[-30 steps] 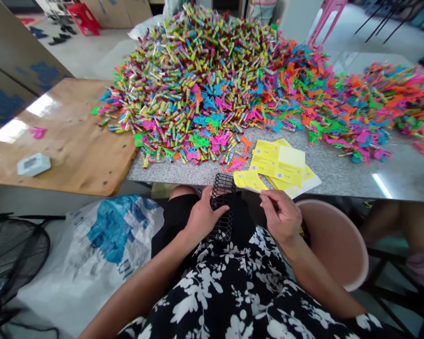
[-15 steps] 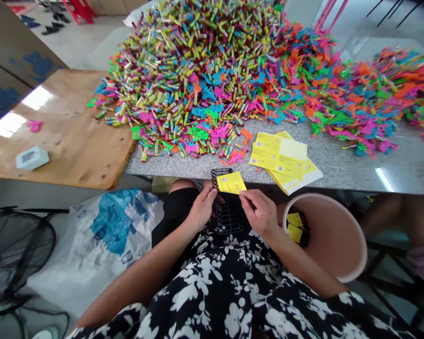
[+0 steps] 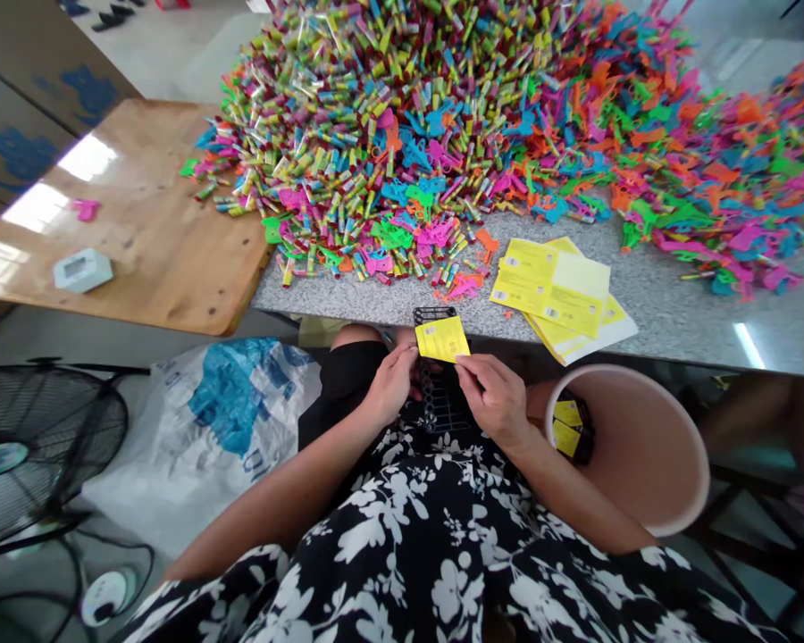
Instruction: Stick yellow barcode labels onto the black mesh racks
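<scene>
A small yellow label (image 3: 441, 339) with fine print lies over a black plastic rack (image 3: 450, 414) in my lap, just below the table's front edge. My right hand (image 3: 497, 398) pinches the label at its lower right corner. Closed on the rack's left side is my left hand (image 3: 391, 386), its thumb tip at the label's left edge; its fingers are partly hidden underneath. On the table, to the right, a stack of yellow label sheets (image 3: 542, 277) has a bare white patch on the top sheet.
A large heap of colourful little tubes (image 3: 348, 134) and toy guns (image 3: 697, 192) covers the grey speckled table (image 3: 368, 304). At my right stands a pink bin (image 3: 643, 446) with yellow-labelled black pieces. A wooden board (image 3: 167, 232), plastic sack (image 3: 194, 438) and fan (image 3: 33, 455) are left.
The view has shifted, so the scene sits slightly further right. Between my hands the label has tilted a little; both hands keep nearly the same hold.
</scene>
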`<move>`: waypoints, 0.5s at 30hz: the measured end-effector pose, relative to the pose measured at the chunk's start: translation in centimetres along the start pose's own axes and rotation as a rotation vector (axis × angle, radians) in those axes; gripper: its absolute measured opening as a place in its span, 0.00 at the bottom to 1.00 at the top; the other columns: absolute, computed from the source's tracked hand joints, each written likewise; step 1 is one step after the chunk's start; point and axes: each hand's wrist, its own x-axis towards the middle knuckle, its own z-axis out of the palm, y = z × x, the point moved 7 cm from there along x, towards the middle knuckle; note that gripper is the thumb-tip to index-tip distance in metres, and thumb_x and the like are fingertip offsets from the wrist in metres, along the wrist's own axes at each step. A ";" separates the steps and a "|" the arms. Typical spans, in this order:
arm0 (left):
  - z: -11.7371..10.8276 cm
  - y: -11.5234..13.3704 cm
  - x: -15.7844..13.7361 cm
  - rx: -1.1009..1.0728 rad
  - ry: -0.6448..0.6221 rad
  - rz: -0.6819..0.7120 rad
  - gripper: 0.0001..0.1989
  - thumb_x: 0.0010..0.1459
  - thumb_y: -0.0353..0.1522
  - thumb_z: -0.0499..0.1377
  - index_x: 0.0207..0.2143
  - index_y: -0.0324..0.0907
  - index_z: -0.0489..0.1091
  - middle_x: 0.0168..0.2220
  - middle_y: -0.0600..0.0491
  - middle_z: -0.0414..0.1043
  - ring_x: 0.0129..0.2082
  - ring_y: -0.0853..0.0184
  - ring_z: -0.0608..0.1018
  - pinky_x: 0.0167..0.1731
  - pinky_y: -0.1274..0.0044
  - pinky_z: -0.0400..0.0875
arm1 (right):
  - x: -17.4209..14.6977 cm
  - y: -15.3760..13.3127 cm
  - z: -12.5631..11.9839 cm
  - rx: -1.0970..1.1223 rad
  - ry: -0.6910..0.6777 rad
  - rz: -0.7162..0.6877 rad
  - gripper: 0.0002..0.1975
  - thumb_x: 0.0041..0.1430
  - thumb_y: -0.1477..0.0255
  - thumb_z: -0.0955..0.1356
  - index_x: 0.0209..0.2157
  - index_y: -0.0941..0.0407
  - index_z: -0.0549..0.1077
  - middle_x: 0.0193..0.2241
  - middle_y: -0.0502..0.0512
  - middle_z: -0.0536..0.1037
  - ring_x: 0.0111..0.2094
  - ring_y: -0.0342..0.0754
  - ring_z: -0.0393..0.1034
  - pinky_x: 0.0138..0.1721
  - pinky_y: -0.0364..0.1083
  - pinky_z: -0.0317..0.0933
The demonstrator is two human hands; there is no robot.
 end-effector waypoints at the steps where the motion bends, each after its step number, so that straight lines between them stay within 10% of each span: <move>1: 0.0 0.0 0.0 0.000 -0.005 -0.002 0.17 0.64 0.46 0.60 0.47 0.44 0.73 0.34 0.49 0.81 0.26 0.65 0.79 0.16 0.81 0.66 | -0.1 0.1 0.0 -0.004 -0.003 0.006 0.10 0.72 0.75 0.68 0.50 0.52 0.80 0.42 0.59 0.84 0.42 0.50 0.81 0.48 0.51 0.77; 15: -0.1 -0.2 0.1 -0.011 -0.010 0.003 0.15 0.63 0.45 0.60 0.43 0.44 0.73 0.35 0.50 0.81 0.25 0.67 0.79 0.16 0.81 0.64 | -0.6 0.4 0.7 0.000 -0.059 -0.012 0.10 0.72 0.75 0.68 0.50 0.53 0.79 0.42 0.59 0.84 0.42 0.51 0.80 0.48 0.51 0.76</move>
